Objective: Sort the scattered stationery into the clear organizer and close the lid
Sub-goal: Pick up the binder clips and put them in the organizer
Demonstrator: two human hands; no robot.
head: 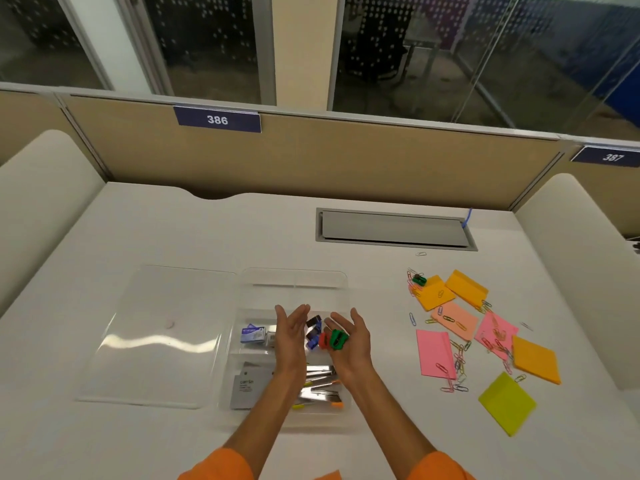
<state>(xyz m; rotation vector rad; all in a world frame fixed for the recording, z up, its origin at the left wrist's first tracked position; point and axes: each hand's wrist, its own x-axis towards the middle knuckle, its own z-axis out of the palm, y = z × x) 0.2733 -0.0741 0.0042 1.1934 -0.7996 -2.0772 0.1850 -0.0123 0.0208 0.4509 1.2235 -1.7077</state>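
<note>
While both hands hover over the clear organizer (294,282), left fingers (292,315) spread, right fingers (341,322) cradling sharpeners (334,339) (green, red), white desk (173,230).

A single head-worn wide-angle view looks forward and steeply down onto the white desk (173,230), close above it, facing the tan partition (346,161) behind; glass beyond appears blurred, bowed.
</note>
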